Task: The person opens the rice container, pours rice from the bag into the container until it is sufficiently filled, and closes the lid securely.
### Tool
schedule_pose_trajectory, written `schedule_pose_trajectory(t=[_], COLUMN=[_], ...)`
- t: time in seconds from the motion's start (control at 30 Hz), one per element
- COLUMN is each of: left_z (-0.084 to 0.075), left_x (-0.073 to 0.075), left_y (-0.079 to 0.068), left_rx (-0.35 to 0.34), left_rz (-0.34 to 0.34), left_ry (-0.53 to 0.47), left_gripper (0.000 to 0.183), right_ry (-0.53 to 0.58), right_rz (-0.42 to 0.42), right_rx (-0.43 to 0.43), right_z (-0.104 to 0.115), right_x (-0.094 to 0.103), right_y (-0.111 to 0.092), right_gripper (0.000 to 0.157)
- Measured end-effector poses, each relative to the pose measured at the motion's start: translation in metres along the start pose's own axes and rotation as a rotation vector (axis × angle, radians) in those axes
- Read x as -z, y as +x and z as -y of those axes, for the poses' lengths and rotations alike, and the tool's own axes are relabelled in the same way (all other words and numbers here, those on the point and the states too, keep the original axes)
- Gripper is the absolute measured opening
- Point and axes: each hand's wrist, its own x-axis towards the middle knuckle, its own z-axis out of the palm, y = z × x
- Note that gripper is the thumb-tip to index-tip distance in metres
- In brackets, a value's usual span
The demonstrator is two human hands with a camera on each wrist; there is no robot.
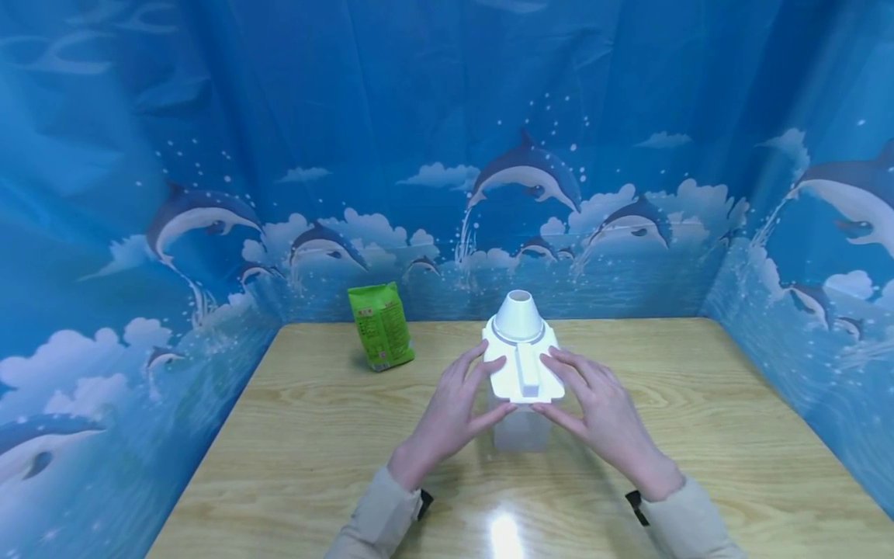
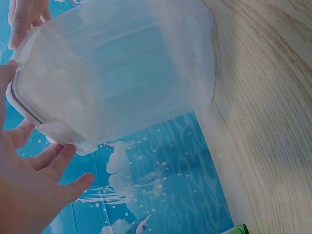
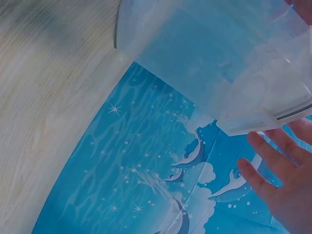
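Observation:
A tall translucent plastic storage container (image 1: 521, 432) stands upright on the table. Its white lid (image 1: 500, 386) has a cone-shaped spout (image 1: 518, 318) at the far end and a raised bar along the middle. My left hand (image 1: 450, 407) grips the lid's left side, thumb at the near edge and fingertips at the side clip (image 2: 63, 134). On the other side my right hand (image 1: 601, 411) holds the lid the same way, with fingertips at the right clip (image 3: 248, 123). Both thumbs nearly meet at the front. Inside the container, no contents show through the walls.
A green printed bag (image 1: 382, 326) stands at the back left of the wooden table (image 1: 314, 450). Blue dolphin-print curtains (image 1: 391, 140) hang behind and along both sides.

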Motion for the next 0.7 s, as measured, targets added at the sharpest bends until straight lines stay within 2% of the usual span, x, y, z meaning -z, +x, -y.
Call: schedule_pose_trajectory(t=[0.3, 0.7], left_z=[0.0029, 0.0063], left_x=[0.0032, 0.0056], left_y=[-0.0043, -0.0081], left_rx=[0.012, -0.025], left_rz=[0.001, -0.034], left_ry=[-0.005, -0.003], left_gripper=[0.064, 0.063], right_ry=[-0.002, -0.005], right_rz=[0.006, 0.021], right_rx=[-0.001, 0.019], right_z=[0.0043, 0.0071], right_x=[-0.0027, -0.0054], right_y=[0.0009, 0.0009], right_gripper=[0.079, 0.080])
